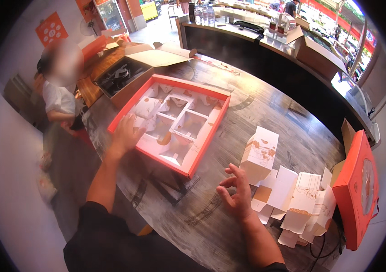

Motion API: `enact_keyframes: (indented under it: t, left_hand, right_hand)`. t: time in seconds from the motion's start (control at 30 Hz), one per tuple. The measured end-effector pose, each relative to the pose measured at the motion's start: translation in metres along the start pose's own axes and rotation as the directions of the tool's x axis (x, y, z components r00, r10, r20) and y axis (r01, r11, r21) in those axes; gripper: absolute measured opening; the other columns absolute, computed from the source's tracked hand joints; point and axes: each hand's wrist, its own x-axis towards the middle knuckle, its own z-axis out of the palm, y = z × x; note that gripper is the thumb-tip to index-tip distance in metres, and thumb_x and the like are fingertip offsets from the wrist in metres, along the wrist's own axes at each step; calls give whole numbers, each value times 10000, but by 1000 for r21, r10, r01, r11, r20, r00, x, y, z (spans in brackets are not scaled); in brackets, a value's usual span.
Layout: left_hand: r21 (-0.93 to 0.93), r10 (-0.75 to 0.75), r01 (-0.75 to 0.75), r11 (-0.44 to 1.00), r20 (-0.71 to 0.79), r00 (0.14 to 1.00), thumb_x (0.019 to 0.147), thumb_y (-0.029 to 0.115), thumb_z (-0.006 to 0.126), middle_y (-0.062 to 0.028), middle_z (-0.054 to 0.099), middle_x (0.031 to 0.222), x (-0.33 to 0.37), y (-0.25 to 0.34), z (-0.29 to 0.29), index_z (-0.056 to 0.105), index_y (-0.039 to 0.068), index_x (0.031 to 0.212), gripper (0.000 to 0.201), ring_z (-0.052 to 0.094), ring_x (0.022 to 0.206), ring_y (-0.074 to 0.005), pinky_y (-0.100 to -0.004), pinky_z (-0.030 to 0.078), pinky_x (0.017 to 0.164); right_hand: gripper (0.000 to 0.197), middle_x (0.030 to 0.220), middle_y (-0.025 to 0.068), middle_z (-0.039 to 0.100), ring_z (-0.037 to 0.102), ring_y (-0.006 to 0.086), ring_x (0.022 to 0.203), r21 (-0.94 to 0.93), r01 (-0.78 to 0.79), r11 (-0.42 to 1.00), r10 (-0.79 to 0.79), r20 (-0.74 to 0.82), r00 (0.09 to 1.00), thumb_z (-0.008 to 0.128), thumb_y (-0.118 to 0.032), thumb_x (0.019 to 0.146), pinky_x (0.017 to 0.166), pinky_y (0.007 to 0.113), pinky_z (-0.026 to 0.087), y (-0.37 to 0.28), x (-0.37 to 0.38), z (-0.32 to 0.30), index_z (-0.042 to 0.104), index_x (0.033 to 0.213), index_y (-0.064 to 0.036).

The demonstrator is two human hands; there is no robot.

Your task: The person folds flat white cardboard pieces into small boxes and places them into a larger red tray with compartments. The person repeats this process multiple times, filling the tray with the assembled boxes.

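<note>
A red-rimmed gift box tray (210,146) lies on the table in front of me, divided inside into several white compartments with brown line drawings. My left hand (128,134) reaches over its near left edge. Its fingers are stretched out and lie on a closed small carton (145,107) at that side, or just above it. My right hand (237,192) hovers over the table with fingers apart and nothing in it. Close beside it stands an upright white carton (262,147) with a brown print. Several open or partly folded white cartons (304,192) lie in a heap farther right.
A red box lid (356,190) with an oval window leans at the right edge, near a black cable (322,251). An open brown cardboard box (127,84) with dark contents sits at the far left. Another person (61,97) stands there. A counter (265,61) runs behind the table.
</note>
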Motion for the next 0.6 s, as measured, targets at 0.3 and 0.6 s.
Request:
enact_keyframes:
  t: [0.3,0.6]
  left_hand:
    - [-490,383,-437,754,-213,899,915,231,769,-224,583,1430,-4,187,-40,638,13,1312,471,543,1354,-377,-447,421,1132]
    - [-510,484,-354,784,145,863,829,623,765,-327,277,1624,17,370,14,335,48,1607,1058,353,1467,-507,-508,395,1172]
  right_hand:
    - [202,1151,127,648,704,259,850,-211,150,966,-148,26,989,747,-22,862,748,348,583,-13,2,-3,663,1043,-57]
    - [164,1024,134,667,679,363,931,-410,-43,911,196,340,920,745,-167,857,823,457,556,-32,9,-5,656,941,-58]
